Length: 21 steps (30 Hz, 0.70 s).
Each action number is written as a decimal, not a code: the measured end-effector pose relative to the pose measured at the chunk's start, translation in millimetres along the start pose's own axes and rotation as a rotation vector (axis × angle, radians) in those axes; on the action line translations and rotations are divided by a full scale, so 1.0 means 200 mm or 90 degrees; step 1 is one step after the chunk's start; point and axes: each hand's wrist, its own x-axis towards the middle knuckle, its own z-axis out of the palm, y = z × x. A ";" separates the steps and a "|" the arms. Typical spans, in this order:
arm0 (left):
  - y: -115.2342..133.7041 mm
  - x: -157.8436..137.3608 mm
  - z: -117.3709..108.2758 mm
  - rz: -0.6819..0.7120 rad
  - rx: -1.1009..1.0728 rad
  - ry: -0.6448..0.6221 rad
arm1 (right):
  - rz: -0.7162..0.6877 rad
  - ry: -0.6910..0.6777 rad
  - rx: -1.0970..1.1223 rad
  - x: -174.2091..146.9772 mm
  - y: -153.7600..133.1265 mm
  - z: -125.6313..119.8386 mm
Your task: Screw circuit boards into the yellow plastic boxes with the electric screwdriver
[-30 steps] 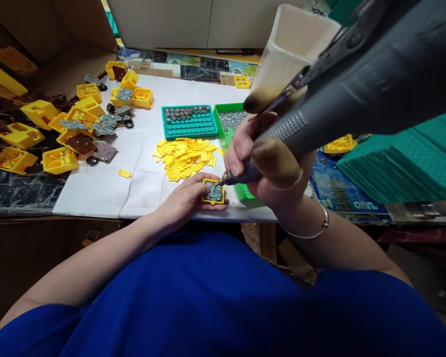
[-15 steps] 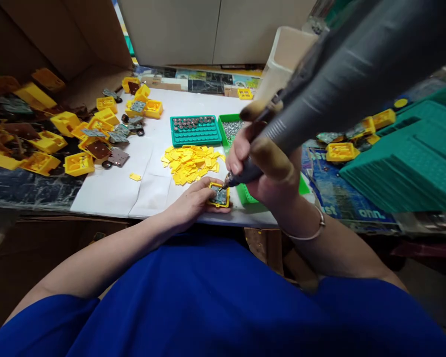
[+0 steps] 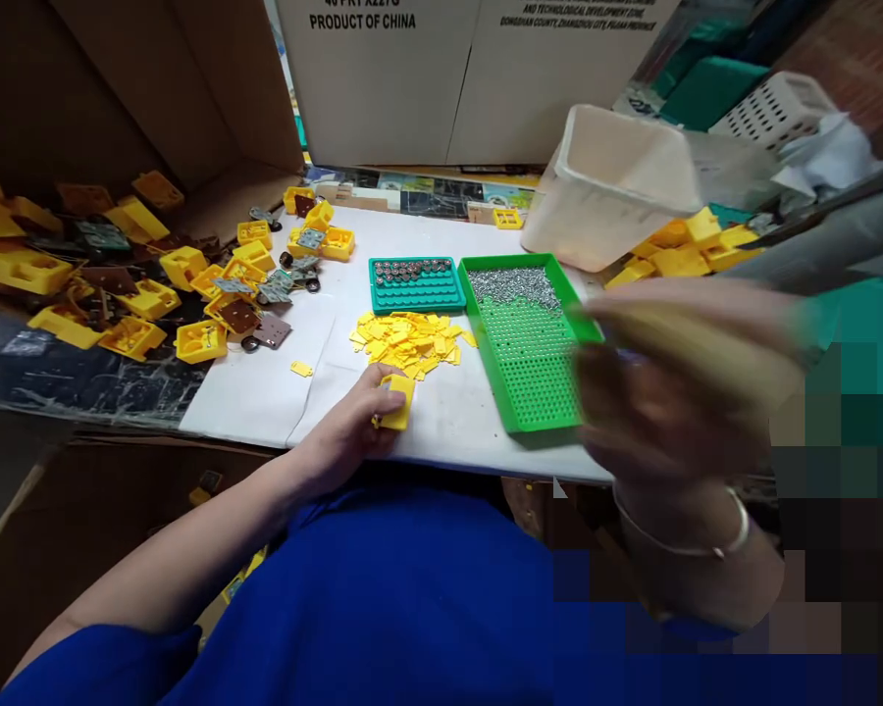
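Note:
My left hand [image 3: 353,417] is closed around a small yellow plastic housing [image 3: 399,402], tilted on its side above the table's front edge. The thumb presses on the housing. My right hand [image 3: 677,382], smeared by motion, is at the right, past the green perforated tray [image 3: 541,378]. A long grey shape [image 3: 816,235], like the power screwdriver, shows behind it; whether the fingers hold it I cannot tell. Just beyond my left hand lies a heap of flat yellow plastic pieces [image 3: 408,341]. Small silver screws [image 3: 515,286] fill the tray's far end.
Behind the heap sits a teal tray [image 3: 418,297] with rows of small round metal parts. Yellow housings with circuit boards [image 3: 201,340] pile up at the left near a cardboard box [image 3: 213,88]. A whitish plastic bin [image 3: 596,211] stands at the back right.
The screwdriver tip has left the housing, and my right hand has swung away to the right. My left hand has turned the housing and shifted slightly left. The camera view has shifted too.

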 end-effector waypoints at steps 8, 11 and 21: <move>-0.01 -0.03 -0.11 0.014 -0.056 -0.029 | -0.071 -0.556 -0.261 0.23 0.25 0.62; -0.03 -0.06 -0.15 0.022 -0.076 -0.022 | -0.107 -0.574 -0.290 0.26 0.33 0.72; -0.05 -0.05 -0.12 0.029 -0.156 -0.052 | -0.089 -0.622 -0.317 0.30 0.33 0.80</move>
